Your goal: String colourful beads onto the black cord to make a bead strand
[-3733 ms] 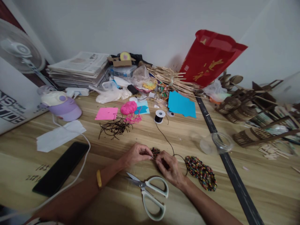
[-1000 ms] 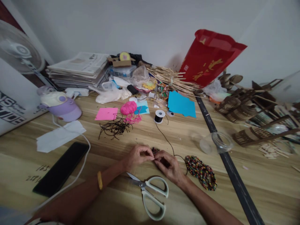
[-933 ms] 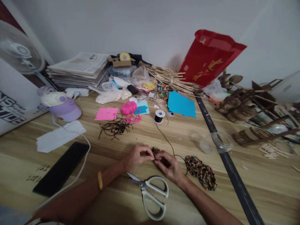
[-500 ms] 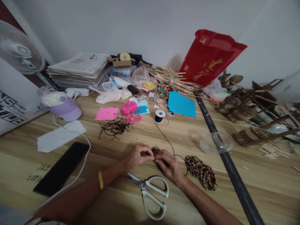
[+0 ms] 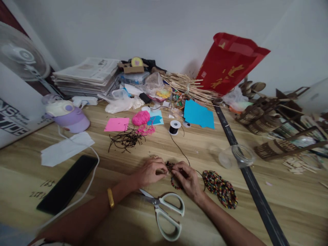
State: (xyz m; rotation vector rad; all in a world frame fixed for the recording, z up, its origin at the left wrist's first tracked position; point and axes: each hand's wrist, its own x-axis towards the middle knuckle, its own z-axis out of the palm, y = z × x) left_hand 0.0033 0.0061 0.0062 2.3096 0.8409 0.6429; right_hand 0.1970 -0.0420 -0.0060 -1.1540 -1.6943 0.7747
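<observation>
My left hand (image 5: 152, 171) and my right hand (image 5: 189, 179) meet over the table, the fingertips of each closed in a pinch. Between them is a beaded strand (image 5: 175, 183) of small dark and coloured beads, curving down beside my right hand. Part of it is hidden by the fingers. Just beyond the fingertips lies a small cluster of beads (image 5: 169, 166). A black cord (image 5: 180, 149) runs from a spool (image 5: 174, 128) to behind my right hand. Scissors (image 5: 155, 202) with pale handles lie nearer me. A coiled multicoloured bead strand (image 5: 220, 189) rests on the right.
Black cord pieces (image 5: 126, 138), pink yarn (image 5: 140, 118) and blue paper (image 5: 199, 114) lie farther back. A clear round container (image 5: 237, 156) stands right. At left are a black phone-like slab (image 5: 68, 184) and a white cable (image 5: 92, 171). Woven baskets (image 5: 275, 148) sit far right.
My hands have moved slightly apart at the fingertips, and my left hand has turned more palm-down. A curved length of beaded strand now shows below the right fingers.
</observation>
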